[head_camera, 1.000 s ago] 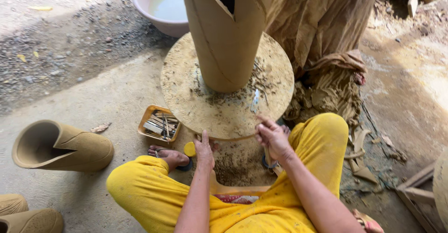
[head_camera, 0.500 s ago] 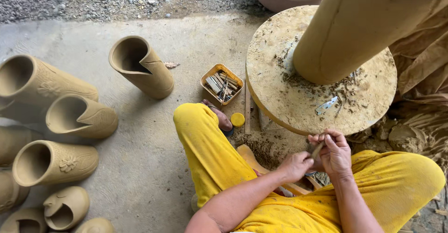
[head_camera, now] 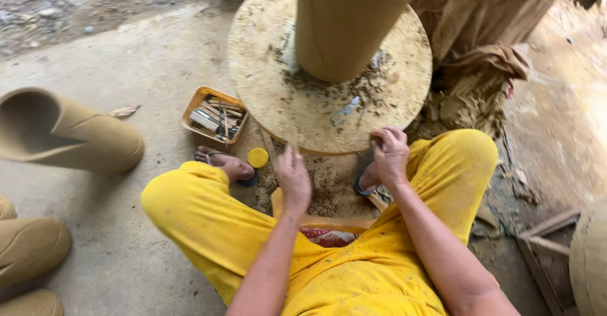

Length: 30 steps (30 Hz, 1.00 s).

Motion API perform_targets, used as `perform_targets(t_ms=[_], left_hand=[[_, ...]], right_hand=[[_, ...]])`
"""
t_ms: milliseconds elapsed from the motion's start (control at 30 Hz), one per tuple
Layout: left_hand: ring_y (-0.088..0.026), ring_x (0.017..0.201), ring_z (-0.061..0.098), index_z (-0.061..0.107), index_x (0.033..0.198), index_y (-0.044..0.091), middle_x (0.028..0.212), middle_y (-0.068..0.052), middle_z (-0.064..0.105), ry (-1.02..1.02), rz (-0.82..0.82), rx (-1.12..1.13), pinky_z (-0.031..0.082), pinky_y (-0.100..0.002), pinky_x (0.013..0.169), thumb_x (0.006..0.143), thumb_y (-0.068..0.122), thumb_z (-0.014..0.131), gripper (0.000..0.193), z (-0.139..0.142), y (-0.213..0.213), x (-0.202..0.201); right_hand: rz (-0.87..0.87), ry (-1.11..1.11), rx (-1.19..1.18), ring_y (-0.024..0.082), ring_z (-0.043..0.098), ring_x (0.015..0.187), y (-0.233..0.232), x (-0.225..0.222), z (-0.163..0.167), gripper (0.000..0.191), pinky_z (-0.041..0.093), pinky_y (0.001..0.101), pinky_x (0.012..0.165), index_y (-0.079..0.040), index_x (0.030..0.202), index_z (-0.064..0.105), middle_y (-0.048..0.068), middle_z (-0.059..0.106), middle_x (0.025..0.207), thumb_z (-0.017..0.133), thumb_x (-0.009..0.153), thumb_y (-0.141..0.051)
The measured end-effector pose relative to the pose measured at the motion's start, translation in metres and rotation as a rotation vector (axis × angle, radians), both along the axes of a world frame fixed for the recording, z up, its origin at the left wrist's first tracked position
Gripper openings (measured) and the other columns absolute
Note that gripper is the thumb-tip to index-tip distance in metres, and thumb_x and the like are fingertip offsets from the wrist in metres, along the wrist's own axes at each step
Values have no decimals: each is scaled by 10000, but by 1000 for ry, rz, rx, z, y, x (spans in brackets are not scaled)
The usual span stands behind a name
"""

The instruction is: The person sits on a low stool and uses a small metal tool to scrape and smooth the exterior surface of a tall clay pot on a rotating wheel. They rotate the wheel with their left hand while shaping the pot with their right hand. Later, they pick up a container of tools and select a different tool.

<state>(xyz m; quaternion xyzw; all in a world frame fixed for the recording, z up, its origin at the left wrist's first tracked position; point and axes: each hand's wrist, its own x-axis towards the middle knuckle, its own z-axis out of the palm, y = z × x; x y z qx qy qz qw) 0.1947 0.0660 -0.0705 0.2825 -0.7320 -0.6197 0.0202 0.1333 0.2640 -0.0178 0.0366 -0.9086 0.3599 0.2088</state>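
A tall unfired clay vessel (head_camera: 344,25) is seen standing upright near the middle of a round turntable (head_camera: 265,94), its base ringed by clay scraps. The turntable is set on the ground in front of a seated person in yellow trousers, between the knees.

The vessel is judged to be heavy yet soft and easily dented while damp; its wall would be best taken low with both palms spread, not pinched at the rim. The turntable looks stiff and gritty, and its near edge is the natural place for a grip.

The left hand (head_camera: 294,177) is held at the near edge of the turntable, wrist straight, fingers pointing towards it; a thin stick-like tool appears to be pinched between the fingers, though this cannot be told for certain. The right hand (head_camera: 390,153) is laid on the near rim of the turntable, fingers curled over the edge, closed upon it.

Left of the turntable, an orange tray of small tools (head_camera: 214,115) lies on the concrete, with a yellow round lid (head_camera: 257,158) just beside a bare foot (head_camera: 222,162). Farther left of the turntable, a finished clay pot (head_camera: 69,132) lies on its side.
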Motion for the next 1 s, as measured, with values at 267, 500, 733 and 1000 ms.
perform_targets(t_ms=[267,500,733,1000], left_hand=[[-161,549,507,443,1421,45,746,-88,581,98,-10,-216,423,-346,473,1079,273,416,411,56,-27,-106],[-173,578,539,658,830,47,674,-54,578,279,67,-646,448,-294,494,1099,267,488,387,56,-138,-158],[-99,448,438,594,877,58,645,-22,516,328,758,364,341,-278,358,926,72,653,78,11,-296,-156],[-168,528,510,582,1142,-42,882,-134,634,-360,920,758,386,-300,437,1004,296,571,365,-129,-284,-200]], right_hand=[[44,57,1,288,588,1194,-3,1,-13,226,501,398,1030,-101,1059,760,99,673,1170,782,852,-13],[66,-144,-126,227,612,1198,9,-9,-34,99,579,336,1001,-119,1035,746,61,672,1195,725,949,-76],[64,47,170,338,482,1343,-41,-56,-54,195,392,507,1156,-91,1192,673,124,561,1364,732,1008,-122],[41,-75,388,404,296,1458,-112,-105,-70,481,278,620,1189,-149,1474,522,160,382,1523,682,1021,-169]])
